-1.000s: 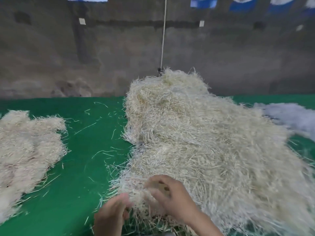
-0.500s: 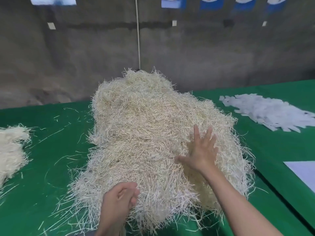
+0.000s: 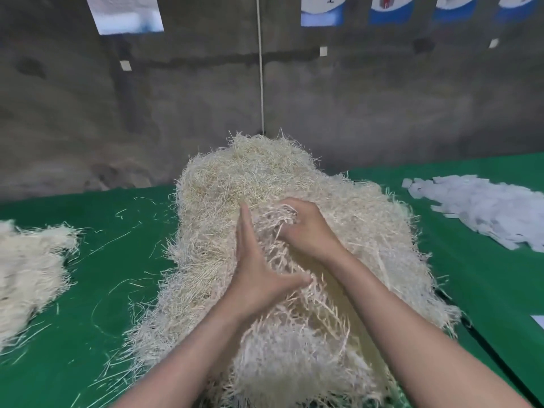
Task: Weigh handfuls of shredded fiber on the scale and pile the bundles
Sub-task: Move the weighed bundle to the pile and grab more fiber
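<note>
A tall, loose heap of shredded fiber is piled at the middle of a table covered in smooth green cloth. The strands are pale straw-coloured, thin, flat and crinkled, and stick out raggedly at the edges. A tuft is raised from the top of the heap between both hands. The left hand is held flat against its side, fingers straight and together, thumb spread wide beneath. The right hand is curled into the tuft, strands gripped under bent fingers. A lower, flatter pile of the same fiber is seen at the left, well apart. A spread of white paper slips lies at the right. Rough grey concrete wall is seen behind.
</note>
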The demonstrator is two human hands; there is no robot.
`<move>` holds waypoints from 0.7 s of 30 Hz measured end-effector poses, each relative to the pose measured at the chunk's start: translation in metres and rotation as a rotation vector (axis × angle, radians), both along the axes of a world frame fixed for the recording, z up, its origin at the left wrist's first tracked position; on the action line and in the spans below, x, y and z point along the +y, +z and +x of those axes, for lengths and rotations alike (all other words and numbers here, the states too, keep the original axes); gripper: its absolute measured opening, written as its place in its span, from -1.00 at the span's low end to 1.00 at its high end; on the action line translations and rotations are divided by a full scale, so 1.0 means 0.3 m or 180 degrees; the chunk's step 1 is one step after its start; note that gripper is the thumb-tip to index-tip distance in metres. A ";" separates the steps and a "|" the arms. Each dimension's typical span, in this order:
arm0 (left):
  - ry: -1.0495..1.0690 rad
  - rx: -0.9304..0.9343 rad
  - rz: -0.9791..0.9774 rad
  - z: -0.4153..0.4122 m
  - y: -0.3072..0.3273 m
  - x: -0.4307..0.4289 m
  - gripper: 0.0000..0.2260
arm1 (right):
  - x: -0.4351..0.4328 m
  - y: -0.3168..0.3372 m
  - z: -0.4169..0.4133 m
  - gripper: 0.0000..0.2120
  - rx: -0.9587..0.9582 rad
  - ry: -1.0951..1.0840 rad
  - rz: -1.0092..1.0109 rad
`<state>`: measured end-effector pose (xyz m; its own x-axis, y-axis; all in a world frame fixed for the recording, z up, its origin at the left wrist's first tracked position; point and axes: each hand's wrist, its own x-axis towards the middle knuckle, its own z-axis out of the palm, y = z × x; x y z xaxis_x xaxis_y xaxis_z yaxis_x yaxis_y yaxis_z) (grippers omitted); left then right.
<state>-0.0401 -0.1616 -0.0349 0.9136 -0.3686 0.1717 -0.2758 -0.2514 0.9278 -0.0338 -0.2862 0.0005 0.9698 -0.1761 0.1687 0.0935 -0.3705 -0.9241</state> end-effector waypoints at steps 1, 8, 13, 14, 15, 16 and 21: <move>-0.0002 -0.0021 -0.0071 0.036 0.016 -0.030 0.24 | 0.006 0.018 -0.003 -0.48 0.0114 0.0271 -0.0182; 0.0389 0.0414 0.0170 0.175 0.004 -0.050 -0.63 | -0.179 0.084 -0.117 -0.65 -0.0184 -0.0007 -0.1022; 0.0643 0.0765 0.0114 0.220 -0.005 -0.003 -0.27 | -0.213 -0.039 -0.176 -0.44 0.1516 0.0739 -0.2519; 0.0666 0.0802 0.0033 0.224 0.001 0.002 -0.28 | -0.185 -0.102 -0.172 -0.16 0.1688 0.0762 -0.2945; 0.0715 0.0842 -0.0103 0.231 0.009 0.007 -0.32 | -0.148 -0.166 -0.164 0.06 0.1682 0.0700 -0.3253; 0.0798 0.0869 -0.0271 0.238 0.020 0.012 -0.35 | -0.109 -0.216 -0.156 0.17 0.1544 0.0548 -0.3510; 0.0912 0.0732 -0.0285 0.270 0.052 0.056 -0.24 | -0.057 -0.274 -0.087 -0.33 -0.0167 -0.0629 -0.2584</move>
<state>0.0408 -0.1449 -0.0194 0.9959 -0.0854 -0.0300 0.0121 -0.2031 0.9791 -0.0600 -0.3034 -0.0816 0.9212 -0.1463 0.3605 -0.0076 -0.9332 -0.3593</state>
